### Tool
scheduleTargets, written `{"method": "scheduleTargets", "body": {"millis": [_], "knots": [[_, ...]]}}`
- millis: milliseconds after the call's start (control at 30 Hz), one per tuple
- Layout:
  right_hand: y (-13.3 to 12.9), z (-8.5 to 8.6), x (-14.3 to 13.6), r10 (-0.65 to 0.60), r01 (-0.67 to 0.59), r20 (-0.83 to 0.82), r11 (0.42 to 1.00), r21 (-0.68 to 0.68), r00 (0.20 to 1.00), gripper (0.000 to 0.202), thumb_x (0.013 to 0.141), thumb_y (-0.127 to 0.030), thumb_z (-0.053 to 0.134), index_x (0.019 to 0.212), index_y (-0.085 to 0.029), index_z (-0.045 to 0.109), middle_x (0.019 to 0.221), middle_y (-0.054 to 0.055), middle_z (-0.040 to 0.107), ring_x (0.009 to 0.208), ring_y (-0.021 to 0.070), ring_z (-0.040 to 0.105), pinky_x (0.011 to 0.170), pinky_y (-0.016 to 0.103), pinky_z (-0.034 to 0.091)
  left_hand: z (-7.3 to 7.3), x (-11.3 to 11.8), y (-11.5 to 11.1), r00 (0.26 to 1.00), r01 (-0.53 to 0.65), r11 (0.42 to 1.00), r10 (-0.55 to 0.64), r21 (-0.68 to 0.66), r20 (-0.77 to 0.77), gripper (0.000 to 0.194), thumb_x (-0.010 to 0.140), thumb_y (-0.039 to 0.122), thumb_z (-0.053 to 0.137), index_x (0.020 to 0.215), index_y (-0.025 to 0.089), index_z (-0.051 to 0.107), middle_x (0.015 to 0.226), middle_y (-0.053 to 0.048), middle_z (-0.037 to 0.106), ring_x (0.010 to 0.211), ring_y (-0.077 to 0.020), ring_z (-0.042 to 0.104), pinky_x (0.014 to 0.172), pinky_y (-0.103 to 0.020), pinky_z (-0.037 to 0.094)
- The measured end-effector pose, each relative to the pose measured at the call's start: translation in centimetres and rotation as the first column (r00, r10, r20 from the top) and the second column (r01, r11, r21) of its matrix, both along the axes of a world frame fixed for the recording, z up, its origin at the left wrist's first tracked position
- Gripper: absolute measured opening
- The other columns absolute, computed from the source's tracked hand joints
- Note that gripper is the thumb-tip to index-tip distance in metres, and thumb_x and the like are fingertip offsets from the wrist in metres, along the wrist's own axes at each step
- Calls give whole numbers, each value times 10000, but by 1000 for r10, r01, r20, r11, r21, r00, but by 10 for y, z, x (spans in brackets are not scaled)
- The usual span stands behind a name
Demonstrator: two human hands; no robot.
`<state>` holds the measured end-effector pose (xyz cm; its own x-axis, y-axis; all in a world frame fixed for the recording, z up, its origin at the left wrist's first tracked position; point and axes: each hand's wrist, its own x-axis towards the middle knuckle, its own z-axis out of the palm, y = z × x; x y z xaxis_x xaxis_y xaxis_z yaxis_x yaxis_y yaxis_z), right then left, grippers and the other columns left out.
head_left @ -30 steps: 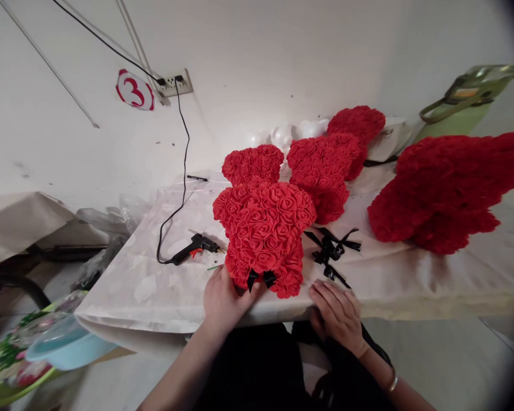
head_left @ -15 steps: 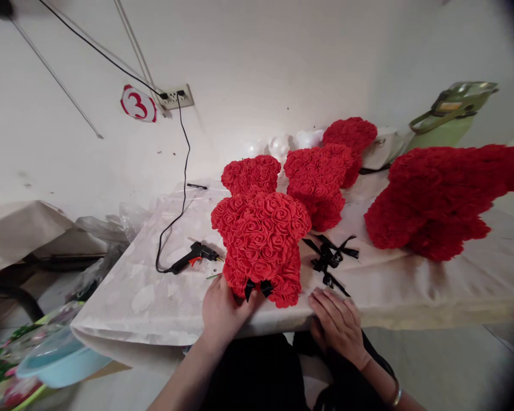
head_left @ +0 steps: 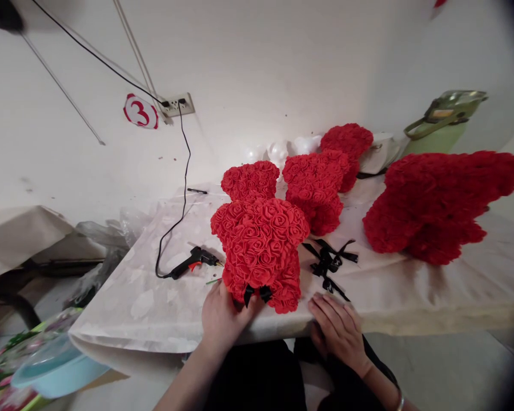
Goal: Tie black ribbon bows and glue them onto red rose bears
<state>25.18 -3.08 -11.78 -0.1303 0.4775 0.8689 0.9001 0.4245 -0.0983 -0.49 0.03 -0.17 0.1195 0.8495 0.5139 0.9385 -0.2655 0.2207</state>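
Note:
A red rose bear [head_left: 263,245], covered in foam roses, stands at the table's front edge with a black bow [head_left: 257,294] low on its front. My left hand [head_left: 225,314] grips the bear's lower left side, thumb near the bow and the other fingers partly hidden behind it. To the right, my right hand [head_left: 338,328] rests on the table edge, fingers stretched out and holding nothing. Just beyond those fingers lie several black ribbon bows [head_left: 328,260]. A black glue gun [head_left: 197,260] with an orange trigger lies left of the bear, its nozzle pointing toward it.
More red rose bears stand behind, one [head_left: 314,188] near the middle and a larger one [head_left: 437,205] at right. The glue gun's cord [head_left: 186,171] runs up to a wall socket [head_left: 177,104]. A green jug [head_left: 443,123] stands back right; a blue basin [head_left: 60,368] sits lower left.
The whole view has shifted slightly, so the scene sits a little lower. Both hands and the rose bear keep their places on the table.

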Motion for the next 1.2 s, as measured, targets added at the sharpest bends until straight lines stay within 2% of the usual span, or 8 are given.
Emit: {"method": "scheduleTargets", "body": {"millis": [567,933,1200], "knots": [[0,1,0,7,-7,-7,1000,1,1000,333,870,-231,514,1179,-218,638,1086,48,736,1059,192,634,1147,374,247,-2,-1,-1,1000,5,999,-5,32,-6,420,840,539,520,997,157,599,759,-85,656,795,-277,656,658,-364,512],[-1,-3,0,-4,4,-5,1000,-12,1000,342,874,-236,515,1193,-226,636,1116,47,728,1060,199,635,1141,388,255,-5,-2,-2,999,28,997,-26,73,-21,364,842,498,536,970,164,596,754,-82,653,799,-273,661,675,-364,517],[0,-1,-1,-9,9,-3,1000,1,1000,319,879,-240,512,1167,-226,650,1103,44,734,1040,197,644,1141,383,257,-4,-2,-2,1000,27,999,-27,44,3,349,836,490,540,970,173,598,775,-83,655,822,-274,654,687,-367,516]]}}
